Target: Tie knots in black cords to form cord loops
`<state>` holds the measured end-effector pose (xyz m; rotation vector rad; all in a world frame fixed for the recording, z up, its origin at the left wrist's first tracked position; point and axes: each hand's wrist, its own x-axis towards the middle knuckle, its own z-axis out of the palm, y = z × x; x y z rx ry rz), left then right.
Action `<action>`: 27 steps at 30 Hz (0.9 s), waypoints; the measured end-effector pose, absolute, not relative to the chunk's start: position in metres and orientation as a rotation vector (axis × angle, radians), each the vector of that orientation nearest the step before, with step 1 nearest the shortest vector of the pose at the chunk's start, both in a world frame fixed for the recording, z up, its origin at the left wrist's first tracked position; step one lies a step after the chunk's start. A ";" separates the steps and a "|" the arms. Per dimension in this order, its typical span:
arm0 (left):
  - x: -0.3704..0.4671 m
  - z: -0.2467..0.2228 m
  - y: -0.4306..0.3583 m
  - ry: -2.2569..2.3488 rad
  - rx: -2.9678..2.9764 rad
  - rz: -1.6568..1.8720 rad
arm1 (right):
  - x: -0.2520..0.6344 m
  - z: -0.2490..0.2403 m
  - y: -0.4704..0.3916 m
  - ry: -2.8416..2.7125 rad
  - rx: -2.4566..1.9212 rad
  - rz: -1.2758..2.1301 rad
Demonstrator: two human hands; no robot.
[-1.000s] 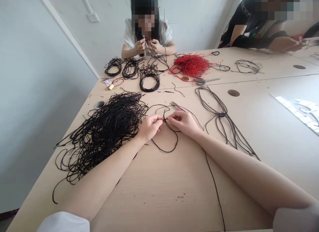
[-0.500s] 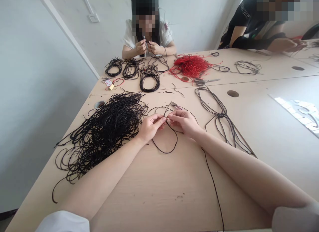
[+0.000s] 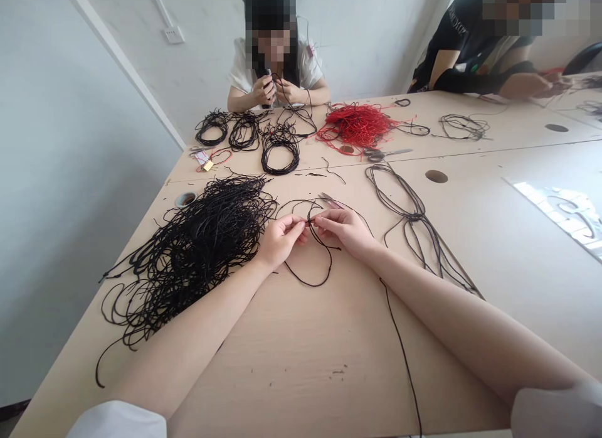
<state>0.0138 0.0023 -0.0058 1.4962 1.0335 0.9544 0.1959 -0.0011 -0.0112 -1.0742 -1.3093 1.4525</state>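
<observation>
Between my hands is a thin black cord point(image 3: 316, 284), with a loop hanging down onto the table. My left hand point(image 3: 283, 237) pinches it between thumb and fingers from the left. From the right, my right hand point(image 3: 345, 229) pinches it a short way off, its fingertips close to the left ones. A cord end sticks out below the right fingers. The small crossing of cord between the fingertips is partly hidden. Just behind my right hand lies a pointed metal tool point(image 3: 330, 201), partly covered. A large tangled heap of black cords point(image 3: 207, 237) sits beside my left hand.
Coiled black cord bundles point(image 3: 280, 159) and a red cord heap point(image 3: 355, 125) lie farther back, with scissors point(image 3: 388, 154) nearby. A looped bundle point(image 3: 414, 216) is at right. One person point(image 3: 282, 90) works opposite, another point(image 3: 517, 80) at far right. The table point(image 3: 291, 337) has round holes.
A cord end that stood up above my fingertips now points down to the right below them. Both hands stay nearly in place, still pinching the cord.
</observation>
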 end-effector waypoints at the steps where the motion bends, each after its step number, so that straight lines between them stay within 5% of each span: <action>1: 0.014 -0.005 0.002 1.051 1.528 0.946 | 0.196 -0.011 -0.002 -1.345 -1.094 1.421; 9: 0.013 -0.002 0.001 1.108 1.572 0.923 | 0.190 -0.007 -0.008 -1.451 -1.069 1.270; 20: 0.013 0.001 0.000 0.995 1.474 0.863 | 0.189 -0.014 -0.009 -1.885 -1.025 0.486; 27: 0.012 0.000 0.000 0.973 1.455 0.844 | 0.190 -0.012 -0.010 -2.021 -1.013 0.415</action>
